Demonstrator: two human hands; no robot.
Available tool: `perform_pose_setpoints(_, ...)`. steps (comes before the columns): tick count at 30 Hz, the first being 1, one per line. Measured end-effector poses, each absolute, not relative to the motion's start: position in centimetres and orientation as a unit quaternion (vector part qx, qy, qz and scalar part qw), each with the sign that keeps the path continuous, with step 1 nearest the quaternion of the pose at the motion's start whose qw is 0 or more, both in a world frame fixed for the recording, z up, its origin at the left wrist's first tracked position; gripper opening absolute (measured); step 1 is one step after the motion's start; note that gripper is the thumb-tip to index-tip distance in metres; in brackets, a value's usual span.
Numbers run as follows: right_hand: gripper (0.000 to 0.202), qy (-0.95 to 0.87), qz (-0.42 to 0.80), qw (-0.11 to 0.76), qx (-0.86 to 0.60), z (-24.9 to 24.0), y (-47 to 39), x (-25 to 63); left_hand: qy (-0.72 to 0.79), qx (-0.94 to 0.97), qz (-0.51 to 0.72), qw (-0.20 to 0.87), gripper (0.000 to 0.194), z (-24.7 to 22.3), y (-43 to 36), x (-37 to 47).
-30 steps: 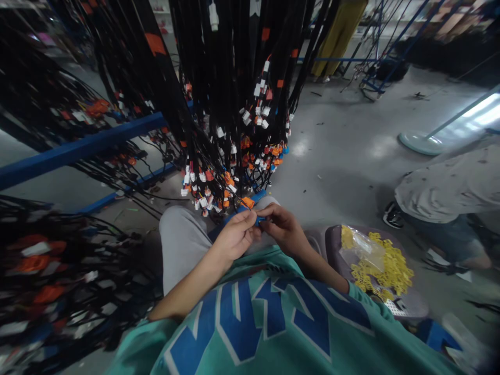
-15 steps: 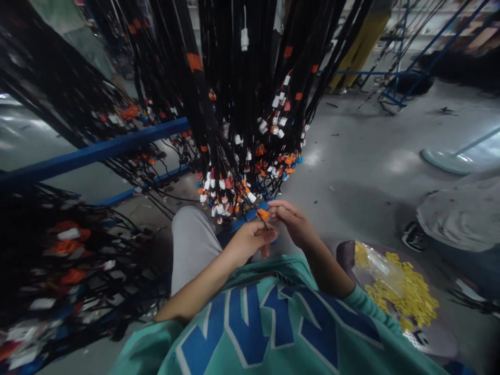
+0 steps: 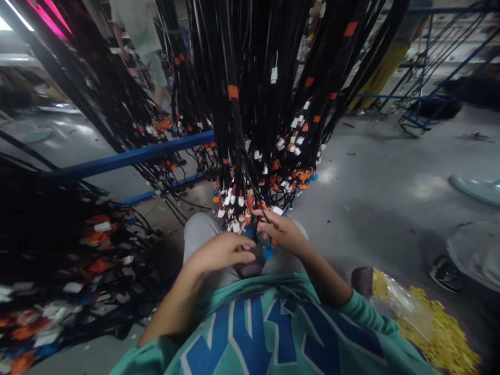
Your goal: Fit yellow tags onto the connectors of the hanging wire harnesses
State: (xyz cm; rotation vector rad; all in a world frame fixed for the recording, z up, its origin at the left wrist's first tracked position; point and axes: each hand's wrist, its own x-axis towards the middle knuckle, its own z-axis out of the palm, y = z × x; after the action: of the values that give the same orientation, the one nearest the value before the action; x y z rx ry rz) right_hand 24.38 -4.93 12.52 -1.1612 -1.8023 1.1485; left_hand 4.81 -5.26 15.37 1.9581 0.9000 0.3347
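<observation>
Nearest is the person's teal shirt, with large blue lettering, above grey trousers at the knees. The left hand lies over the lap, back upward, fingers loosely extended and the thumb apart; nothing shows in its grasp. The right hand reaches in from the other side, its fingers bent toward the thumb beside thin black cable ends; whether they pinch one cannot be told. A blue connector hangs just below the right hand, and a white connector sits just beyond its fingers.

Off to the right-hand side, yellow plastic pieces lie heaped with a clear bag over part of them.

Just past the hands, the cluster of white, orange and red connectors hangs at the lower ends of the black cables. A blue bar runs to the left of these. To the right, a co-worker's dark shoe rests on the grey floor. Farther back stands a person in yellow trousers.
</observation>
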Motion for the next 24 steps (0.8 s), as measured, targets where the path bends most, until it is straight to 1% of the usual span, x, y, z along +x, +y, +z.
perform_pose_setpoints(2,0.042,-0.724,0.386,0.345,-0.456,12.6,-5.7,23.9,0.428,0.716,0.289,0.471,0.028,15.4,-3.9,3.3)
perform_pose_setpoints(4,0.045,-0.744,0.343,0.340,-0.462,12.6,-6.6,22.9,0.488,0.619,0.466,0.402,0.033,15.2,-1.9,2.7)
perform_pose_setpoints(5,0.046,-0.752,0.329,0.334,-0.463,12.6,-7.2,22.4,0.502,0.582,0.525,0.365,0.038,15.1,-0.9,2.8)
perform_pose_setpoints(6,0.047,-0.761,0.320,0.326,-0.461,12.6,-7.7,21.9,0.507,0.561,0.554,0.348,0.045,15.0,0.2,3.2)
perform_pose_setpoints(8,0.048,-0.775,0.319,0.312,-0.448,12.6,-8.5,21.0,0.496,0.553,0.547,0.385,0.051,15.2,1.9,4.2)
perform_pose_setpoints(9,0.049,-0.778,0.327,0.309,-0.439,12.5,-8.8,20.7,0.480,0.557,0.524,0.429,0.049,15.3,2.5,4.8)
perform_pose_setpoints(13,0.049,-0.768,0.356,0.327,-0.421,11.5,-9.2,20.7,0.403,0.508,0.424,0.632,0.030,16.2,2.7,6.5)
perform_pose_setpoints(15,0.048,-0.762,0.360,0.337,-0.419,10.9,-9.1,21.1,0.375,0.451,0.414,0.696,0.020,16.4,2.3,6.9)
perform_pose_setpoints(17,0.047,-0.760,0.363,0.342,-0.418,10.4,-9.0,21.5,0.359,0.393,0.407,0.742,0.011,16.3,2.0,7.2)
perform_pose_setpoints(19,0.046,-0.760,0.368,0.338,-0.416,10.2,-9.0,21.8,0.353,0.339,0.390,0.780,0.008,16.2,1.9,7.6)
perform_pose_setpoints(22,0.046,-0.757,0.365,0.350,-0.413,10.2,-9.4,22.2,0.341,0.289,0.376,0.812,0.012,16.0,2.0,8.1)
perform_pose_setpoints(24,0.038,-0.750,0.354,0.387,-0.403,10.2,-10.0,22.6,0.325,0.274,0.380,0.822,0.016,16.1,2.0,8.5)
